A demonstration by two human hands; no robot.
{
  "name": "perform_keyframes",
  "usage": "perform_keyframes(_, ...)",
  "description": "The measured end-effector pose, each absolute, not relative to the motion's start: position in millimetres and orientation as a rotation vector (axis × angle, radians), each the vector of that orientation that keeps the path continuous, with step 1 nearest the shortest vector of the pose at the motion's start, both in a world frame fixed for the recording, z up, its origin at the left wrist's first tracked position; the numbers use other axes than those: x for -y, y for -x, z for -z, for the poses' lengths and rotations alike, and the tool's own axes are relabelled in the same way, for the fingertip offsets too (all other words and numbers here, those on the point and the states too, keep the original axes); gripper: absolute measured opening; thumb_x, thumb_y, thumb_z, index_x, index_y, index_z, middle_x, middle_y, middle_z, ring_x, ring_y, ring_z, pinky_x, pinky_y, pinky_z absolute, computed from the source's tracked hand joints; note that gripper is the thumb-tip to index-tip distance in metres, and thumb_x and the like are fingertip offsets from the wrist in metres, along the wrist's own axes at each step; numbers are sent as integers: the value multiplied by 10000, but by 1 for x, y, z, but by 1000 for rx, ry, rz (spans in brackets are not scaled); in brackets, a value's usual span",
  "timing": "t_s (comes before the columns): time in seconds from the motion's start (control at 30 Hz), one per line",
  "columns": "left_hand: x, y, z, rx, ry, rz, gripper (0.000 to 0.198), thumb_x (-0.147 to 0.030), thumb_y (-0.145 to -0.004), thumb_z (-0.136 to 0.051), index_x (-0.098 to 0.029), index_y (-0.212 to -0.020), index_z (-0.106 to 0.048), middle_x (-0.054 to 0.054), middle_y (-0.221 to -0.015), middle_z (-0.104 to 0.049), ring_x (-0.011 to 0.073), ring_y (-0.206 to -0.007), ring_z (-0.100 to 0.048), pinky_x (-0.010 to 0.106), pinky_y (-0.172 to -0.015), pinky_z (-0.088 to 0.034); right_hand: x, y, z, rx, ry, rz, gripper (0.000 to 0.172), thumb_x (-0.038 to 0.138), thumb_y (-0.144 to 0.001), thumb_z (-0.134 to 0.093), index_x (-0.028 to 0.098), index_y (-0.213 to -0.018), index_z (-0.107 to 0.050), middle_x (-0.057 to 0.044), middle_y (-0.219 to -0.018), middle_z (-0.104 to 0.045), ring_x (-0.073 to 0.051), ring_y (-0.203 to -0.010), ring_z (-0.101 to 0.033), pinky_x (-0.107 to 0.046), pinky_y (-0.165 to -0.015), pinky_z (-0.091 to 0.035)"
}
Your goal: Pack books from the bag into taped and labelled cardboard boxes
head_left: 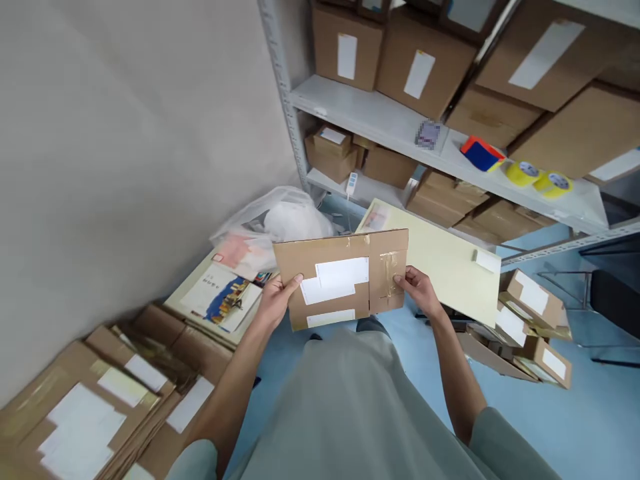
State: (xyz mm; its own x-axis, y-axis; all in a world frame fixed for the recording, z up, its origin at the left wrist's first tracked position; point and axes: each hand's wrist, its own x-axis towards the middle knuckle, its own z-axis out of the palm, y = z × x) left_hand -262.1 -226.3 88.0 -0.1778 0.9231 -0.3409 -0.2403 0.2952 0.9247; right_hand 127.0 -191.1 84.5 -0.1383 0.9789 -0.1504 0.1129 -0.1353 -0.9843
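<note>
In front of my body I hold up a flattened cardboard box [330, 250] with white paper labels on its face and clear tape on its right panel. My left hand [276, 299] grips its left edge, the thumb lying on the front. At the right edge my right hand [419, 288] pinches the taped panel, thumb in front. The fingers behind the cardboard are hidden. Behind it lies a cream board or tabletop [445, 260] with a small white block [487, 261] on it.
Stacks of flattened cardboard [80, 427] lean at the lower left. Printed books [220, 297] and a plastic bag [295, 217] lie by the wall. A metal shelf [360, 110] holds boxes and yellow tape rolls [553, 183]. Small boxes [533, 293] and a black chair [617, 300] stand right.
</note>
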Motion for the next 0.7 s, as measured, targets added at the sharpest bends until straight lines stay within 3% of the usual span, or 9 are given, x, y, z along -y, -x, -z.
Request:
perform_keyframes(0.3, 82, 104, -56, -1352, -998, -866, 835, -710, -574, -1050, -186, -1183, -823, 153, -1275, -856, 443, -1280, -758, 548, -1095, -619, 134, -279, -42, 1180, 1487, -1175, 579, 770, -880, -836, 259, -1131, -730, -111, -1156, -855, -331, -1054, -804, -519, -990, -669)
perform_keyframes(0.43, 22, 32, -25, -1274, -1195, -748, 664, -680, -706, -977, -204, -1144, -828, 150, -1286, -847, 425, -1270, -760, 556, -1122, -595, 117, -342, -13, 1108, 1669, -976, 592, 787, -853, -816, 267, -1118, -720, -140, -1189, -843, -381, -1161, -797, -649, -1156, -606)
perform_keyframes(0.53, -9, -15, 3, -1234, -1327, -750, 498, -609, -742, -927, -221, -1029, -806, 144, -1253, -830, 396, -1253, -750, 540, -1168, -556, 111, -375, 9, 1011, 1782, -905, 630, 798, -846, -780, 259, -1164, -710, -183, -1317, -809, -414, -1291, -758, -684, -1197, -580)
perform_keyframes(0.7, -34, -60, 41, -1270, -1234, -738, 543, -435, -740, -846, -221, -1228, -742, 155, -1453, -728, 366, -1421, -666, 520, -1261, -485, 110, -404, 39, 939, 1842, -960, 622, 745, -870, -731, 266, -1264, -696, -177, -1408, -774, -435, -1424, -691, -698, -1191, -590)
